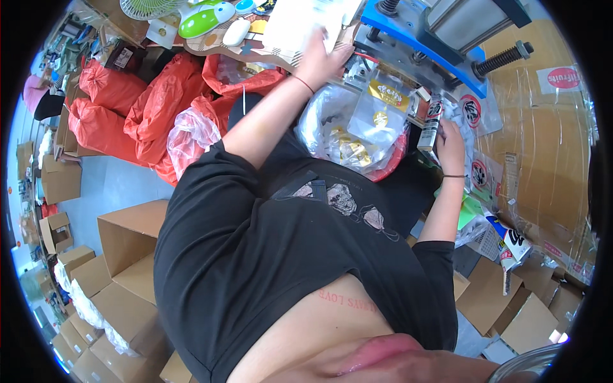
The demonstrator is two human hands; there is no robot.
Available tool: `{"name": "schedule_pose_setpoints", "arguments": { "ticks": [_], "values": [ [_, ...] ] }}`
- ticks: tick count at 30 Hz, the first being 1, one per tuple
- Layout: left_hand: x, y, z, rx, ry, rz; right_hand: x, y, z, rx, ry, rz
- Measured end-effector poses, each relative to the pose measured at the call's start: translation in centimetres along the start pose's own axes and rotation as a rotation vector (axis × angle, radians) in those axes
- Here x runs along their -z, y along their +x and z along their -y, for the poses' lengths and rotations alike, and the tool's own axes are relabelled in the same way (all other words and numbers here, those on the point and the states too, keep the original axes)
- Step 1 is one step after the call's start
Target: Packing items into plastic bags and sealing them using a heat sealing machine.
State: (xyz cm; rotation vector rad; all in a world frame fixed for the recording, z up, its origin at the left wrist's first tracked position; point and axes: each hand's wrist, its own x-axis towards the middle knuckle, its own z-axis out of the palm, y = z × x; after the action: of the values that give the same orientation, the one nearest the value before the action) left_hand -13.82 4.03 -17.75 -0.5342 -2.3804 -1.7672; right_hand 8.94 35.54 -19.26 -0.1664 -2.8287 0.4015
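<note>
My left hand (321, 60) is stretched forward to a white packet (290, 25) on the wooden bench top, with its fingers closed over the packet's edge; the hand is blurred. My right hand (451, 145) holds a slim black-and-white tube (431, 121) upright, just below the blue-and-grey press machine (428, 35). Between my arms, at my lap, sits a clear plastic bag (332, 121) full of small clear packets with gold labels (388, 96). White pouches with a red round mark (472, 110) lie right beside my right hand.
Orange-red plastic sacks (153, 108) are piled to the left. Open cardboard boxes (128, 242) stand at lower left and more flat cartons (504, 306) at lower right. A taped cardboard wall (543, 147) is on the right. A small fan (150, 7) and a green-and-white gadget (204, 18) sit at the top.
</note>
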Motion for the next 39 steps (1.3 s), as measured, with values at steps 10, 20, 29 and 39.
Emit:
{"name": "schedule_pose_setpoints", "arguments": {
  "ticks": [10, 20, 29, 39],
  "values": [
    [5.2, -1.4, 6.6, -0.333, 0.477, 0.404, 2.2, 0.6, 6.9, -0.101, 0.191, -0.307],
    [0.7, -7.0, -1.7, 0.136, -0.18, 0.833, 3.5, 4.4, 14.6, -0.136, 0.699, -0.084],
    [-2.4, -10.7, -3.1, 0.701, -0.802, 1.143, 4.5, 3.0, 10.2, 0.046, 0.577, 0.195],
    [-5.6, -3.3, 3.4, 0.753, -0.853, 0.92, -0.4, 2.1, 1.6, -0.034, -0.188, 0.068]
  ]
}}
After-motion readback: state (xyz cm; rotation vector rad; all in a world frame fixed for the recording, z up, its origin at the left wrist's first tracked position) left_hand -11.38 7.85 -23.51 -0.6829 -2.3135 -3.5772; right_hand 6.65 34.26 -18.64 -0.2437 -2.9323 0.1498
